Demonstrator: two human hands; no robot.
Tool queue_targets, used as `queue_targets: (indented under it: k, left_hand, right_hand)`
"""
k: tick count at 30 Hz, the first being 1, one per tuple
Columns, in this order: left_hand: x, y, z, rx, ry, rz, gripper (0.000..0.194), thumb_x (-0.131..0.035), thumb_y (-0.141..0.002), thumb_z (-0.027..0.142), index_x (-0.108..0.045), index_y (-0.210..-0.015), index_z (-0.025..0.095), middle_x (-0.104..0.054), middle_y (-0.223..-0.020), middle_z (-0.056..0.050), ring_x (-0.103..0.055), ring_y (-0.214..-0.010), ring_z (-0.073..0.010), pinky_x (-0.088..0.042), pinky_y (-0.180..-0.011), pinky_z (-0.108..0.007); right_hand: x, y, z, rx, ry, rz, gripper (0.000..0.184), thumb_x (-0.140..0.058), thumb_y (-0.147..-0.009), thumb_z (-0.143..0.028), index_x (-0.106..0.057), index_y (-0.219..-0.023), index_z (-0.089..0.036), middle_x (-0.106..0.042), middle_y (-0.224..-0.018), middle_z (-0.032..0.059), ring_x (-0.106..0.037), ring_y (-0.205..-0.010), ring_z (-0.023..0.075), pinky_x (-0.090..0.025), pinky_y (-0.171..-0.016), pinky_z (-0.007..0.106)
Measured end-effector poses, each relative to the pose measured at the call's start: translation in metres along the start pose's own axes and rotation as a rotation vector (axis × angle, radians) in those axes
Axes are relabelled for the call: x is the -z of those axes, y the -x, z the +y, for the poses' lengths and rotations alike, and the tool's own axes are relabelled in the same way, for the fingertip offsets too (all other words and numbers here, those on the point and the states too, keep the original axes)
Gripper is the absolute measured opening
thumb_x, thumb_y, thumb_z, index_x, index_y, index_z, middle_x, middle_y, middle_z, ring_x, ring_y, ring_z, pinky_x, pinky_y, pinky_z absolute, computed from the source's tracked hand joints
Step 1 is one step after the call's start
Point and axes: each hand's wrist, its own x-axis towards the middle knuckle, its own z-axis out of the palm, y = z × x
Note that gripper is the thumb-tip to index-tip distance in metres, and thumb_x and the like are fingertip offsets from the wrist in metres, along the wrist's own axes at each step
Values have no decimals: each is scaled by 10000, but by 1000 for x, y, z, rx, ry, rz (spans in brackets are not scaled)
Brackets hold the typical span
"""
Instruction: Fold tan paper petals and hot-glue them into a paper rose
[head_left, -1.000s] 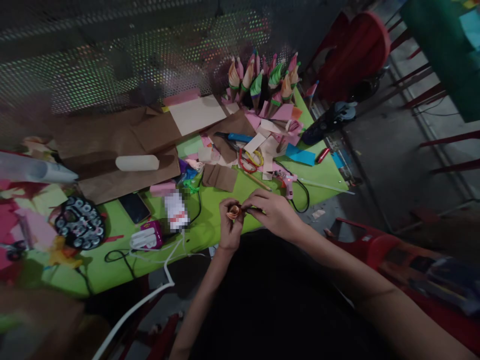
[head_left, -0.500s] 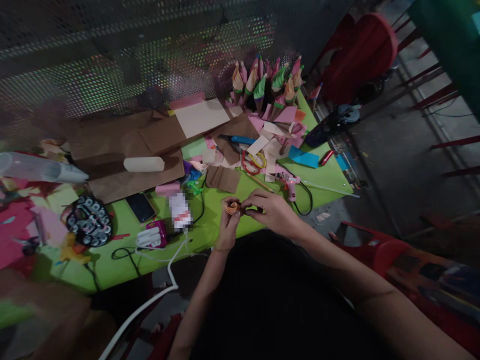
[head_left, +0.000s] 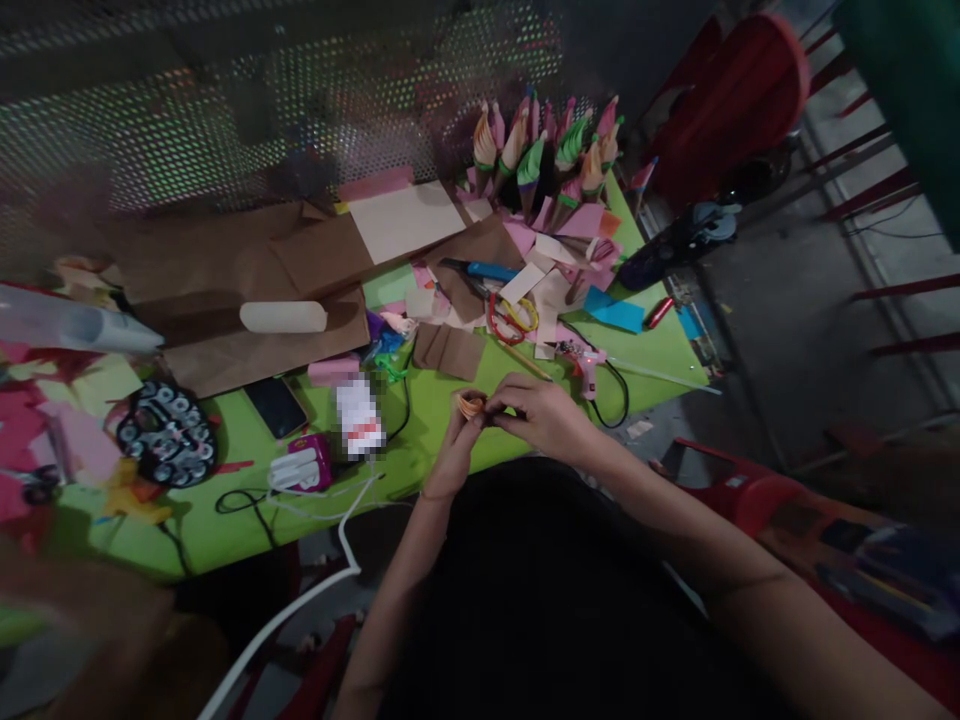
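Curled fingers of my left hand [head_left: 455, 448] close around a small orange paper swirl [head_left: 471, 404], held over the near edge of the green table. My right hand [head_left: 534, 412] meets it from the right, its thumb and fingertips pinched at the swirl's side; the exact spot they grip is small and dark. Just beyond my hands lie folded brown paper pieces [head_left: 448, 352] and a pencil [head_left: 529, 362]. A pink glue gun [head_left: 589, 372] with a black cord rests right of my right hand.
Paper ice-cream cones [head_left: 531, 175] stand at the back right. Scissors [head_left: 504, 318], a blue-handled cutter [head_left: 489, 271] and paper scraps lie midtable. Brown paper [head_left: 202, 265], a phone [head_left: 276, 407] and white cables are left. Another person's blurred arm [head_left: 82, 600] is lower left; a red chair [head_left: 731, 95] stands right.
Between my hands the orange swirl has turned and tilted slightly. Both hands stay together on it. The view has shifted a little, and the other person's arm at lower left has moved.
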Motion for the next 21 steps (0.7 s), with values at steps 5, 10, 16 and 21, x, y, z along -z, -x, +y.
queue_targets:
  k: [5,10,16,21]
  left_hand:
    - [6,-4,-4,105,95,-81,417,-621,-837,563,-534,-1058,221,-560,-982,-28,-568,-870,-166,-498,-765,-308]
    - [6,-7,-1,163,121,-69,411,-596,-824,577,-519,-1018,222,-545,-957,-33,-569,-858,-177,-506,-703,-293]
    - [4,-8,-3,156,158,-49,410,-624,-794,560,-489,-1002,234,-505,-938,-18,-526,-772,-143,-481,-630,-257]
    - [9,-9,-13,150,168,-84,391,-645,-795,479,-490,-1059,236,-498,-979,-14,-512,-786,-135,-469,-635,-238]
  right_hand:
    - [-4,-2,3,-16,1,-2,100,-646,-873,-121,-724,-883,-183,-682,-874,43,-649,-787,148,-458,-701,241]
    - [-9,-3,3,-28,29,-13,72,-664,-867,-140,-720,-863,-186,-671,-849,36,-639,-772,148,-447,-686,239]
    - [-14,-4,3,-17,95,-12,126,-630,-877,-128,-727,-831,-195,-664,-823,38,-634,-776,150,-440,-689,241]
    - [-5,-4,3,-36,5,-70,139,-655,-856,-108,-747,-845,-211,-681,-834,25,-644,-775,140,-449,-691,232]
